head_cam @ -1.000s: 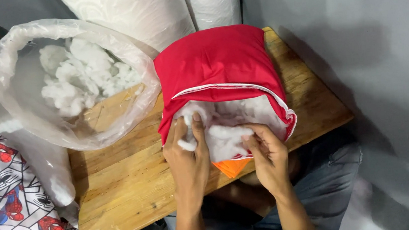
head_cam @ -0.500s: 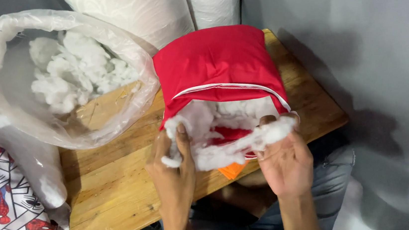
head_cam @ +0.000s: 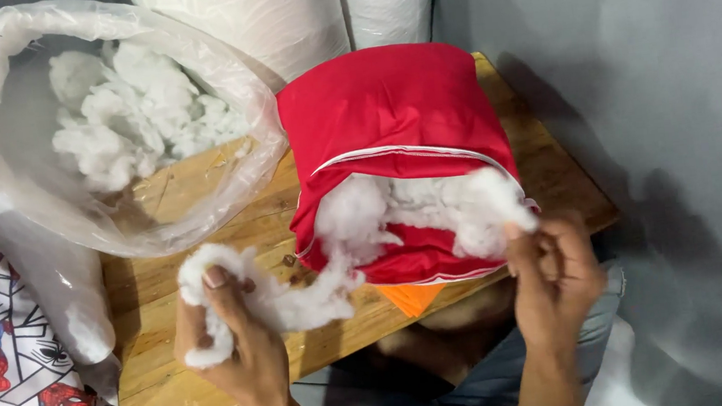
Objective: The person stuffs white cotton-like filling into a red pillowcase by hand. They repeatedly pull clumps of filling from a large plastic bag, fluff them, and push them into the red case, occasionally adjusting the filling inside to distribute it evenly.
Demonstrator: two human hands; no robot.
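Observation:
A red cushion cover (head_cam: pixel 393 120) with a white zip edge lies on the wooden table (head_cam: pixel 168 398), its open side toward me. White fibre stuffing (head_cam: pixel 432 209) bulges from the opening. My left hand (head_cam: pixel 233 343) grips a clump of white stuffing (head_cam: pixel 247 298) stretched out to the left of the opening, still joined to the filling by a strand. My right hand (head_cam: pixel 558 277) pinches stuffing and the cover's edge at the right corner of the opening. An orange piece (head_cam: pixel 410 297) pokes out under the cover.
A large clear plastic bag (head_cam: pixel 107 130) holding loose white stuffing lies open at the left of the table. White rolls (head_cam: pixel 273 17) stand behind. A printed cartoon fabric (head_cam: pixel 5 352) sits at lower left. A grey wall (head_cam: pixel 652 113) is on the right.
My left hand has pulled a clump of stuffing out of the cover and moved it left. My right hand has shifted to the right corner of the opening.

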